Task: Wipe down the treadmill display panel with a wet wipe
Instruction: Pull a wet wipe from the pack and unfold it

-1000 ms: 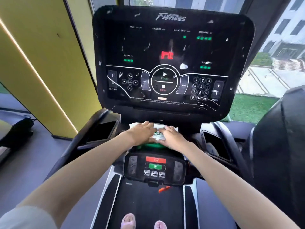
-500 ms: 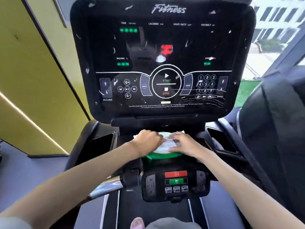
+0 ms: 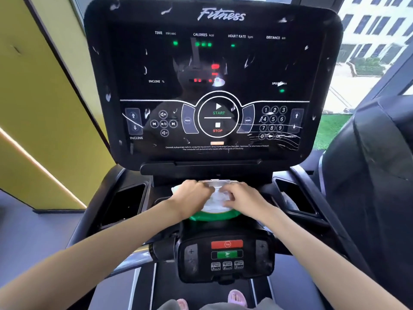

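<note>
The black treadmill display panel [image 3: 214, 86] stands upright ahead of me, flecked with white smears and streaks, thickest over the number keys at its lower right. On the ledge beneath it lies a white and green wet wipe pack [image 3: 212, 214] with its clear lid raised at the far side. My left hand [image 3: 192, 198] grips the pack's left end with curled fingers. My right hand [image 3: 243, 198] sits on top of it, bent fingertips pinching the crumpled white wipe [image 3: 218, 196] at the opening.
Deep black cup pockets [image 3: 125, 202] [image 3: 295, 198] flank the ledge. A lower control pod [image 3: 226, 253] with red and green buttons sits nearer to me. A yellow wall is on the left, another black machine [image 3: 375, 175] on the right, and my feet [image 3: 237, 297] on the belt.
The view has closed in on the console. Both hands stayed on the pack; its lid now stands raised and my right fingers have moved onto the white wipe at the opening.
</note>
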`<state>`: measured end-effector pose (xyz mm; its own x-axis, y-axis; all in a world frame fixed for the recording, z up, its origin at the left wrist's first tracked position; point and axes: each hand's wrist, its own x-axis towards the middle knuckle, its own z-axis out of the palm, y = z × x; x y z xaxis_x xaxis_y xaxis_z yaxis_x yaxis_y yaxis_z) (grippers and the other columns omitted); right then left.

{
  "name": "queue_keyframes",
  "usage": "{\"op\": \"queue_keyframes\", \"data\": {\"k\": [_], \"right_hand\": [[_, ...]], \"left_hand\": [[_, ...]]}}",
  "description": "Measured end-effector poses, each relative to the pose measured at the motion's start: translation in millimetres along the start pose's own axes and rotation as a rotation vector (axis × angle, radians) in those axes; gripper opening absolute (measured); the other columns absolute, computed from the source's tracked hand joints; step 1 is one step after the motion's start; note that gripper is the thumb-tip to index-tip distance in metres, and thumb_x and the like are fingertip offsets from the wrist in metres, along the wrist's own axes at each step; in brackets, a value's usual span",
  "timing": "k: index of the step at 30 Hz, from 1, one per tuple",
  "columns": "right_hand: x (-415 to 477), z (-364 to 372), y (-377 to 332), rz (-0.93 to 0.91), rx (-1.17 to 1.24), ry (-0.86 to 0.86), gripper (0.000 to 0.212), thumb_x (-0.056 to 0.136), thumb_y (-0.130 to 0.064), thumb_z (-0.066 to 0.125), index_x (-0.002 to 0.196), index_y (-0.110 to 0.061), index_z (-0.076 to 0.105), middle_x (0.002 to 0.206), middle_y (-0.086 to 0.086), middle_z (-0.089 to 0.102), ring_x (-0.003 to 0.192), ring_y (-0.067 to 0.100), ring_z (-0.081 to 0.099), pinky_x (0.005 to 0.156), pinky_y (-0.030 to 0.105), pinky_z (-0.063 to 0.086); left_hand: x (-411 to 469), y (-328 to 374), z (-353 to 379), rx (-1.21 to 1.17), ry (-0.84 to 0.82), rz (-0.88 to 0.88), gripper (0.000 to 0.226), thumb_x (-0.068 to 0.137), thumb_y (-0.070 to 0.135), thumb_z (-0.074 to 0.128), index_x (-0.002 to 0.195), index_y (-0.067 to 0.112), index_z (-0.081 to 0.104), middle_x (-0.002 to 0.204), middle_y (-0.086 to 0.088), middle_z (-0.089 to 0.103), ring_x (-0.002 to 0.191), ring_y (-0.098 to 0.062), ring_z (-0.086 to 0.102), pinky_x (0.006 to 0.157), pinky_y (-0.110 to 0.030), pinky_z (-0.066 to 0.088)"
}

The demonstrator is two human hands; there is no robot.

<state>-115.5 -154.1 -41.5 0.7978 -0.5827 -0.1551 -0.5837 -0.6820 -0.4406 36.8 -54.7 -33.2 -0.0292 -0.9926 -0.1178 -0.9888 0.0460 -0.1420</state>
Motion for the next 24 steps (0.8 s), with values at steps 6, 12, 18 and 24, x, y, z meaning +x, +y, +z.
{"op": "queue_keyframes", "data": {"k": [6,12,18,24], "right_hand": [[6,4,11,-0.009,0.015,-0.07,0.05,0.079,-0.03,0.069,0.125,-0.026,0.051,0.091,-0.007,0.056,0.088,0.014,0.055,0.071,0.024,0.037],[11,7,10,-0.06,-0.021,-0.118,0.052,0.081,-0.031,0.067,0.128,-0.028,0.045,0.11,0.002,0.06,0.102,0.02,0.055,0.072,0.026,0.036],[10,5,9,-0.061,0.013,-0.124,0.05,0.082,-0.044,0.063,0.127,-0.027,0.047,0.107,-0.002,0.058,0.103,0.019,0.055,0.072,0.026,0.035],[11,4,8,-0.073,-0.113,-0.095,0.04,0.085,-0.039,0.059,0.118,-0.02,0.045,0.109,0.006,0.061,0.104,0.028,0.056,0.07,0.031,0.038]], "left_hand": [[11,9,2,-0.227,-0.023,-0.232,0.016,0.086,0.017,0.051,0.09,0.015,0.066,0.1,-0.005,0.064,0.089,-0.03,0.061,0.062,-0.031,0.04],[16,21,11,-0.385,-0.087,-0.361,0.018,0.086,0.027,0.057,0.073,0.016,0.062,0.096,-0.008,0.063,0.084,-0.028,0.06,0.062,-0.028,0.035],[13,23,3,-0.524,-0.06,-0.385,0.014,0.081,0.018,0.052,0.078,0.013,0.065,0.091,-0.003,0.066,0.084,-0.023,0.06,0.066,-0.031,0.046],[-8,4,-15,-0.842,0.133,-0.374,0.011,0.073,0.009,0.062,0.069,0.009,0.051,0.075,0.001,0.057,0.074,-0.022,0.056,0.07,-0.034,0.046]]}}
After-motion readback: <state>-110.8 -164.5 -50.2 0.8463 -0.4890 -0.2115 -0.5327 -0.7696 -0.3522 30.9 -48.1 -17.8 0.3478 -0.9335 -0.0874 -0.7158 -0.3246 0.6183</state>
